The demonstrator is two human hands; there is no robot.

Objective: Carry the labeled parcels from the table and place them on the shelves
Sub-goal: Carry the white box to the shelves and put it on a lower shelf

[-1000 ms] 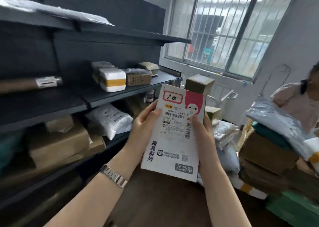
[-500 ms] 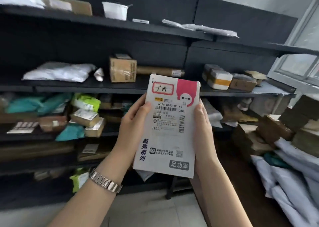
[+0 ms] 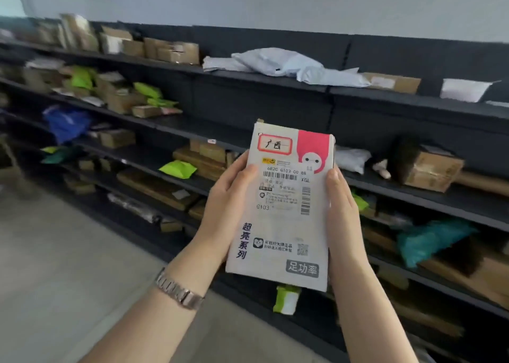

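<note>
I hold a flat white parcel upright in front of me, with a pink corner, a red-framed label and a barcode sticker facing me. My left hand grips its left edge, and a metal watch sits on that wrist. My right hand grips its right edge. Behind the parcel run long dark shelves in several tiers, from upper left to lower right.
The shelves carry cardboard boxes, grey mailer bags, green pouches, a blue bag and a teal bag. A bare stretch of shelf lies just left of the parcel's top. Grey floor spreads at lower left.
My view has swung left along the shelves, away from the window and the parcel pile. The parcel stays in both hands, held the same way.
</note>
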